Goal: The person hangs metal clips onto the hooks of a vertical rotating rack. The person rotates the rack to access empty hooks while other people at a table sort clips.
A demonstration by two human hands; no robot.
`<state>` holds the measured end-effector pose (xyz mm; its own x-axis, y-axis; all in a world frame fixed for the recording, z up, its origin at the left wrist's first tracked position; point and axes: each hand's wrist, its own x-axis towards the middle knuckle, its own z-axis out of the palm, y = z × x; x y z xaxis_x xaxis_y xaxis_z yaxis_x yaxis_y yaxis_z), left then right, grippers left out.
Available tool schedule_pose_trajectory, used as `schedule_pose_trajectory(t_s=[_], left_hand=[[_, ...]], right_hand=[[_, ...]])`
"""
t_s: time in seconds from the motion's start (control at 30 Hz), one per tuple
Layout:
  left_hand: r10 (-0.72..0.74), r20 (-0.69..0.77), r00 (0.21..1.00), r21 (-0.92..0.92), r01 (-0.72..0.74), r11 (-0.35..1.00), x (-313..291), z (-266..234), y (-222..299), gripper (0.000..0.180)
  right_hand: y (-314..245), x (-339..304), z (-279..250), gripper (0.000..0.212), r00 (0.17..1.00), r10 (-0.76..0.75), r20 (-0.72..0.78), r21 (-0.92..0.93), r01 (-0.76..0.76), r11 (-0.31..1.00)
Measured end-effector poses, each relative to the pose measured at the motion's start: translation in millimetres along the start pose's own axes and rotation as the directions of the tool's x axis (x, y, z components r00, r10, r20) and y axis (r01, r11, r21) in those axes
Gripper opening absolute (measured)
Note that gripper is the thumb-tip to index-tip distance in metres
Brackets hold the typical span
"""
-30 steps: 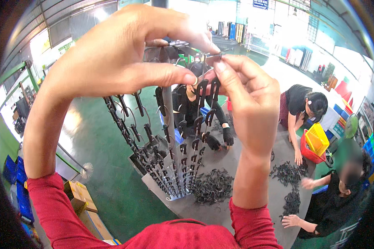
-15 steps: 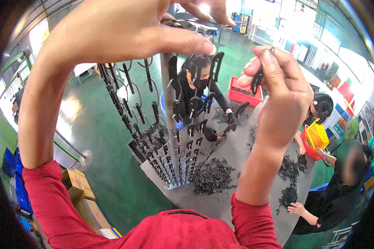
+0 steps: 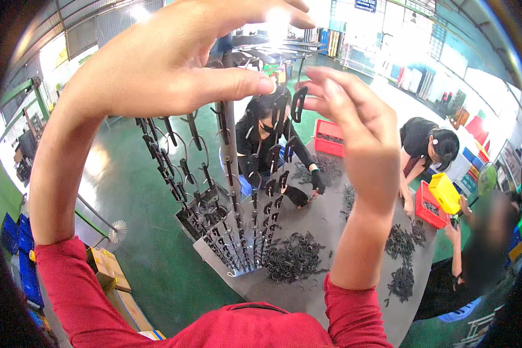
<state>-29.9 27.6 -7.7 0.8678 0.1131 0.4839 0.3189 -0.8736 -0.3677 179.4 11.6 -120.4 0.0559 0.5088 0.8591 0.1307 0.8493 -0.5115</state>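
Observation:
A tall rack with a grey pole (image 3: pixel 228 122) and rows of wire hooks stands in front of me. Small black slotted oblong parts hang from many of its hooks. My left hand (image 3: pixel 197 69) is raised at the rack's top with thumb and fingers spread, and it appears to hold nothing. Level with it on the right, my right hand (image 3: pixel 356 113) has its fingers stretched toward a black slotted part (image 3: pixel 298 104) hanging at the rack's upper right. Its fingertips are at that part or just beside it; contact is hard to make out.
On the grey table (image 3: pixel 307 296) lie heaps of black parts (image 3: pixel 296 255). A red bin (image 3: pixel 329 139) stands at the far side. Three co-workers are around the table; two on the right are by a red bin (image 3: pixel 426 209) and a yellow basket (image 3: pixel 445 193). Cardboard boxes (image 3: pixel 107 269) stand lower left.
My right hand has moved left to the rack; the black part it pinched now hangs there and its fingers have loosened. My left hand has shifted slightly left. The yellow basket is tipped over the red bin.

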Motion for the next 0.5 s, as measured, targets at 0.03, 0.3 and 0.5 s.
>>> schedule_pose_trajectory(t_s=[0.03, 0.3, 0.5], left_hand=[[-0.188, -0.053, 0.981, -0.141, 0.179, 0.974, -6, 3, 4, 0.056], [-0.076, 0.145, 0.987, -0.233, 0.108, 0.967, -6, -13, 1, 0.045], [-0.012, 0.129, 0.992, -0.170, 0.034, 0.985, -7, -11, 3, 0.045]], right_hand=[[-2, 2, 8, 0.019, 0.997, 0.080, -0.017, 0.057, -0.079, 0.995], [-12, 10, 30, 0.013, 0.984, 0.178, 0.006, 0.254, -0.173, 0.951], [-11, 6, 32, 0.011, 0.992, 0.075, -0.099, 0.144, -0.060, 0.988]])
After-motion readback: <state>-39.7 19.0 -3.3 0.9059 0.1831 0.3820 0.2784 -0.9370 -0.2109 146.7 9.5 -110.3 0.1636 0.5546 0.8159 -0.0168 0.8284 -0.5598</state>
